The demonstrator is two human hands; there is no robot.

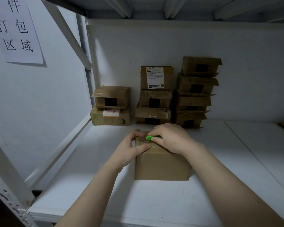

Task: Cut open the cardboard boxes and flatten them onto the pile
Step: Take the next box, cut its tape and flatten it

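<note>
1. Cardboard box (161, 166) sits on the white shelf (105, 185), centre of the frame.
2. My left hand (131, 148) grips its top left corner; my right hand (169, 138) grips a green cutter (150, 137) laid against the top.
3. Stacked boxes (195, 92) stand behind, against the back wall.
4. A paper sign (15, 28) hangs upper left.

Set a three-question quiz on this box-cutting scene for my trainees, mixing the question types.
1. True or false: the right hand holds the green cutter.
2. How many boxes form the left stack?
3. The left hand grips: A the front box, B the paper sign, C the shelf post.
Key: 1 true; 2 two; 3 A.
</note>
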